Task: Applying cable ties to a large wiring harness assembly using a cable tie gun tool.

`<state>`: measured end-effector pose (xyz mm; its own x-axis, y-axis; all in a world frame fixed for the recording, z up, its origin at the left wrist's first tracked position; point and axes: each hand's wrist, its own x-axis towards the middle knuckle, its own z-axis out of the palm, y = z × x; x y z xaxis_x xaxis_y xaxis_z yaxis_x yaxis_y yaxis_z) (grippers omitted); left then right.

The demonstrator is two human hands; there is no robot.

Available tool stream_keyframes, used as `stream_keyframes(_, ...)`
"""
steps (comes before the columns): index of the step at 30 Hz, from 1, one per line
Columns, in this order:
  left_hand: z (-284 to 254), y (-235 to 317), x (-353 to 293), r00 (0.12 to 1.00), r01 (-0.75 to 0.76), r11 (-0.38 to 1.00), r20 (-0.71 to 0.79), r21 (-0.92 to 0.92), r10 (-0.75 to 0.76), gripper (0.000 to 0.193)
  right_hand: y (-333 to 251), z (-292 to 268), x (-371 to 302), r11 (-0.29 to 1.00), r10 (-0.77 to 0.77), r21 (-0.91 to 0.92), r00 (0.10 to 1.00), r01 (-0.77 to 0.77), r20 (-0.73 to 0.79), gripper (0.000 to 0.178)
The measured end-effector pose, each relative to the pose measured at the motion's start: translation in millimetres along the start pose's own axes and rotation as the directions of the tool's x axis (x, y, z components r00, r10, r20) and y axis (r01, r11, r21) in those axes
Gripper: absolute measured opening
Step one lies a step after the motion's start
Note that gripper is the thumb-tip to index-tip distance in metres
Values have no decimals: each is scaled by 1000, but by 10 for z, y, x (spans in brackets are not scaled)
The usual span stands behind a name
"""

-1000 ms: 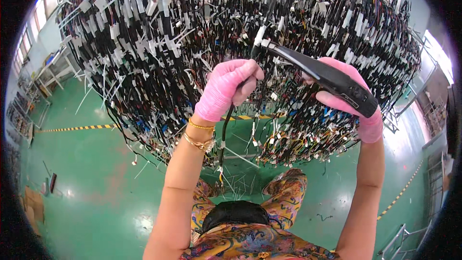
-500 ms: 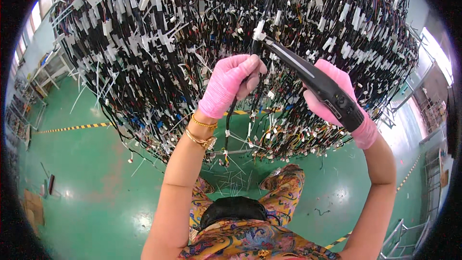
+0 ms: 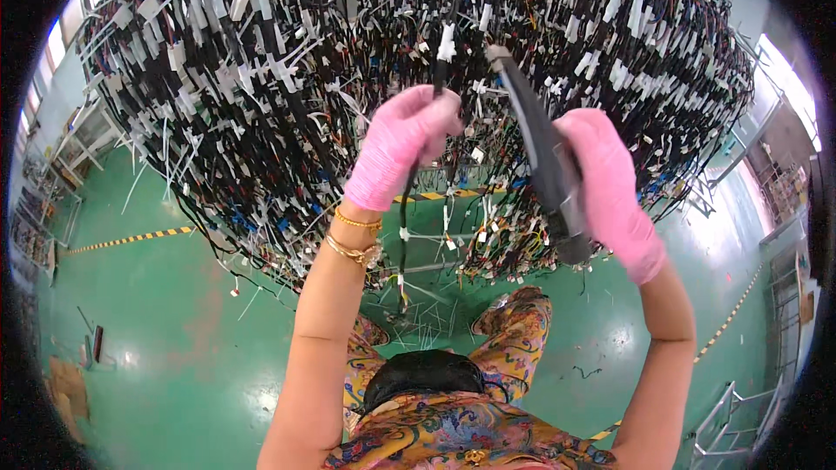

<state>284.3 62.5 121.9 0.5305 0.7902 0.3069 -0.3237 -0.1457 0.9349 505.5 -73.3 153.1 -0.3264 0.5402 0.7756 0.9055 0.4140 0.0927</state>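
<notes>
My left hand, in a pink glove, is closed around a black-wrapped wire harness. The harness hangs down below the fist, and a white piece is fixed on it just above my fingers. A long black cable tie gun with a pale strip along its side is gripped in my pink-gloved right hand. Its tip points up and stands apart from the harness, to the right of the white piece. My right fingers are partly hidden behind the tool.
A great mass of black wire harnesses with white labels and connectors hangs in front of me. Cut white strips lie on the green floor near my feet. A metal frame stands at the lower right.
The cable tie gun has come away from the white piece on the harness and turned more upright. My left hand has shifted slightly left with the harness still in it.
</notes>
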Motion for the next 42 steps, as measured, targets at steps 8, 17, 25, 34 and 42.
stream_keyframes(8, 122, -118, -30, 998, 50, 998, 38, 31, -52, 33, -163, 328, -444, 969, 122, -230, 986, -93, 116, 63)
stream_keyframes(17, -57, -1056, 714, 995, -95, 983, 45, 157, 89, 84, -50, 121, -868, 169, 760, 684, 535, -710, 368, 39)
stream_keyframes(25, 313, -1282, 857, 992, -76, 997, -102, -1, 76, 28, 49, -86, -1007, 100, 738, 790, 577, -605, 349, 48)
stream_keyframes(34, 23, -964, 316, 999, -6, 997, 34, -83, 9, 25, 377, -212, -844, 335, 615, 606, 655, -721, 439, 44)
stream_keyframes(42, -112, -704, 76, 996, 38, 996, 85, -81, -31, 27, 471, -73, -547, 548, 235, 603, 798, -580, 555, 49)
